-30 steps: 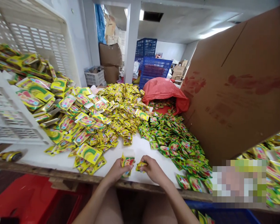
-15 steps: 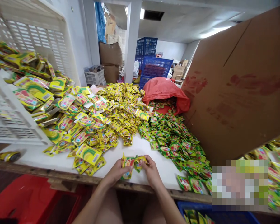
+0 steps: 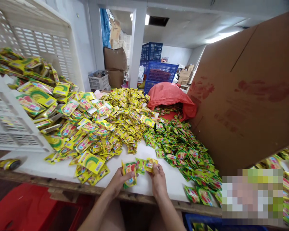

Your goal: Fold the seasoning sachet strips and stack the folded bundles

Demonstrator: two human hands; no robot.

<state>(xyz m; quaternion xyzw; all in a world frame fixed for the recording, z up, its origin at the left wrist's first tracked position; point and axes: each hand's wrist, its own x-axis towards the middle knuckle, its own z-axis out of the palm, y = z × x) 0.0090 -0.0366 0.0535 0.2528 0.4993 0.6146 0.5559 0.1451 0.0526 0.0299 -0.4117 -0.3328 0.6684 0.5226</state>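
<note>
My left hand (image 3: 118, 182) is closed on a small yellow-and-green printed box (image 3: 130, 181), its thumb across the front. Pinched in the fingers of my right hand (image 3: 159, 181) is a small yellow sachet (image 3: 150, 164). Between the two hands a green sachet (image 3: 140, 166) shows beside the box's upper edge; whether it is held or lies loose I cannot tell. Both hands are over the front of the white tabletop (image 3: 144, 150). Beyond them spread a heap of yellow sachets (image 3: 125, 118) and, to the right, a heap of green sachets (image 3: 183, 150).
A tipped white crate (image 3: 74, 57) at left spills flat printed boxes (image 3: 69, 128). A red sack (image 3: 168, 93) lies open behind the green heap. A large cardboard box (image 3: 245, 96) leans at right. A blue crate (image 3: 190, 221) sits below the table edge. Part of the right is pixelated.
My hands have moved apart. The yellow sachet in my right hand has shifted away from the box, and the green sachet now shows flat between the hands.
</note>
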